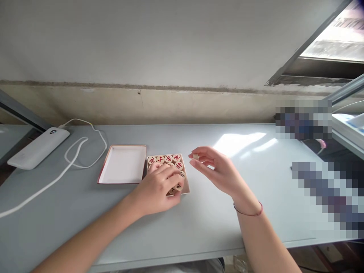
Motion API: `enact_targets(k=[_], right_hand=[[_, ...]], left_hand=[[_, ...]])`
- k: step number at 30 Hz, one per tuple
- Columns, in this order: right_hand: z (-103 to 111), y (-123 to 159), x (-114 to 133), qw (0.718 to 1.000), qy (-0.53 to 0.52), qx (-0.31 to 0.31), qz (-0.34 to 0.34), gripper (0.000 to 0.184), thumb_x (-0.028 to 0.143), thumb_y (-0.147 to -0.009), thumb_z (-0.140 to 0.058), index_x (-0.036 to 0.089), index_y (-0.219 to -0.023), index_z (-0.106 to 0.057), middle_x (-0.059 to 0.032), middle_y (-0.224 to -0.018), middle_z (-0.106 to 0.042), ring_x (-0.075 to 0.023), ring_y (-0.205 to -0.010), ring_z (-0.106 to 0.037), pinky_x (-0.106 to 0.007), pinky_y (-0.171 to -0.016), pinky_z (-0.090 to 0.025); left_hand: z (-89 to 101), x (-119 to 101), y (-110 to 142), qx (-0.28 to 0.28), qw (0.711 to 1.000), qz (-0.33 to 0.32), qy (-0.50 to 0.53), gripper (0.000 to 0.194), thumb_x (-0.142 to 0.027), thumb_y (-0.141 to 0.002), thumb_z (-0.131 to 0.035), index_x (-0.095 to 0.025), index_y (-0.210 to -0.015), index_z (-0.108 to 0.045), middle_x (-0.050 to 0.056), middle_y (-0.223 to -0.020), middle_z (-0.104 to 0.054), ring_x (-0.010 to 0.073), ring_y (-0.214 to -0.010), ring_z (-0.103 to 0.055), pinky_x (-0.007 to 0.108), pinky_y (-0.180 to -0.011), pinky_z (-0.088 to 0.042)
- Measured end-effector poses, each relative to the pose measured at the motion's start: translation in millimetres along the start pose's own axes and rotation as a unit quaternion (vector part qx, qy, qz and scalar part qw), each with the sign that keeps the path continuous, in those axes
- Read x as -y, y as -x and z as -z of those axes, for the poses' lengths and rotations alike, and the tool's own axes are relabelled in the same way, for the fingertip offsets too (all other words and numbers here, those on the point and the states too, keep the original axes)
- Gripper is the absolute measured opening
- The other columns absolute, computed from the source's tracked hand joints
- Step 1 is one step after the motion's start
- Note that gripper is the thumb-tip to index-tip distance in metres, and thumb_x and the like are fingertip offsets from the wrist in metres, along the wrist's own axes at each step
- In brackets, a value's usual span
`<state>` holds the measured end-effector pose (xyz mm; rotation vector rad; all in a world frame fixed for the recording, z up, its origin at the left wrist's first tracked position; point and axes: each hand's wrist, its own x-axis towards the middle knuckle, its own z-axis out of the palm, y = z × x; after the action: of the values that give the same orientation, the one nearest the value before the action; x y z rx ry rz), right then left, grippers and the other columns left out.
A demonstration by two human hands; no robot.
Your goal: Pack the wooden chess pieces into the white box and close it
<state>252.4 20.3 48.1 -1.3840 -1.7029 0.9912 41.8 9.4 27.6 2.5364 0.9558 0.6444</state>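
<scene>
Here, the left hand (pixel 155 189) is seen curled, palm down, over the lower right part of a shallow white cardboard box (pixel 184 178), with its fingers (pixel 162 170) bent onto the xiangqi pieces (pixel 168 159) packed inside. Whether a piece is gripped by these fingers cannot be told, as the lower pieces are largely hidden by the hand. The pieces are flat, round, pale wooden discs with smooth faces; red characters are shown on the upper row, and darker characters are seen near the fingertips. To the right of the box, and well clear of it, a small pale piece (pixel 195 156) is pinched edge-on between the thumb and forefinger of the right hand (pixel 216 167), the remaining fingers being loosely curved. A thin cord bracelet (pixel 247 212) is worn on the right wrist. Just left of the box, a matching lid (pixel 122 164) is laid open side up, its white interior bordered by a red edge. Both are placed on a smooth grey table (pixel 199 227), on which a white power bank (pixel 38 148) and its looped white cable (pixel 85 140) are also seen (the right side of the view is partly pixelated).
</scene>
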Motion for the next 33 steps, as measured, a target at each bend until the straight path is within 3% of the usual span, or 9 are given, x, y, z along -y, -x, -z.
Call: enact_targets(k=[8,14,18,23,27,33], right_hand=[[-2,-1,1,1.0,0.013,0.007,0.017,0.026,0.043,-0.086,-0.058,0.022,-0.101,-0.061,-0.0056,-0.099,-0.067,-0.0156,-0.081,-0.064,-0.029,-0.067,-0.053],[4,2,3,0.998,0.056,0.015,0.028,0.02,0.037,-0.087,-0.057,0.024,-0.102,-0.062,-0.0042,-0.1,-0.065,-0.0145,-0.077,-0.062,-0.029,-0.065,-0.055],[11,6,6,0.992,0.068,0.085,0.056,0.018,0.024,-0.085,-0.055,0.024,-0.101,-0.063,-0.0052,-0.11,-0.059,-0.0129,-0.081,-0.063,-0.029,-0.073,-0.057],[8,10,9,0.971,0.116,0.197,0.064,0.025,0.018,-0.081,-0.058,0.026,-0.105,-0.063,-0.0008,-0.096,-0.062,-0.0103,-0.074,-0.061,-0.025,-0.068,-0.054],[-3,10,11,0.963,0.156,0.213,0.052,0.018,0.021,-0.078,-0.064,0.024,-0.095,-0.061,0.0015,-0.088,-0.062,-0.0107,-0.07,-0.057,-0.023,-0.061,-0.047],[-10,7,10,0.955,0.187,0.227,0.044,0.009,0.025,-0.078,-0.07,0.022,-0.081,-0.062,0.0028,-0.084,-0.061,-0.0081,-0.061,-0.048,-0.022,-0.056,-0.039]], left_hand=[[-10.6,-1,0,-0.011,1.0,-0.017,-0.014,0.013,-0.023,-0.081,-0.068,-0.02,-0.081,-0.055,-0.005,-0.092,-0.068,0.0147,-0.088,-0.057,0.033,-0.082,-0.029],[-14.0,2,3,-0.01,0.998,-0.018,-0.062,0.016,-0.034,-0.081,-0.07,-0.022,-0.086,-0.061,0.0,-0.102,-0.067,0.0205,-0.098,-0.055,0.037,-0.086,-0.031],[-10.1,3,4,0.009,0.994,-0.05,-0.099,0.017,-0.037,-0.081,-0.07,-0.022,-0.087,-0.063,0.001,-0.108,-0.065,0.0226,-0.101,-0.053,0.039,-0.086,-0.034],[4.6,6,5,0.001,0.988,-0.044,-0.15,0.036,-0.042,-0.081,-0.066,-0.02,-0.108,-0.06,0.009,-0.116,-0.06,0.0288,-0.11,-0.05,0.044,-0.091,-0.038],[11.8,11,9,0.015,0.985,-0.022,-0.173,0.051,-0.048,-0.074,-0.071,-0.02,-0.114,-0.057,0.012,-0.125,-0.055,0.033,-0.12,-0.044,0.048,-0.096,-0.036],[4.6,13,15,0.017,0.984,-0.009,-0.176,0.043,-0.044,-0.078,-0.067,-0.021,-0.113,-0.056,0.011,-0.125,-0.055,0.0309,-0.122,-0.044,0.047,-0.099,-0.034]])
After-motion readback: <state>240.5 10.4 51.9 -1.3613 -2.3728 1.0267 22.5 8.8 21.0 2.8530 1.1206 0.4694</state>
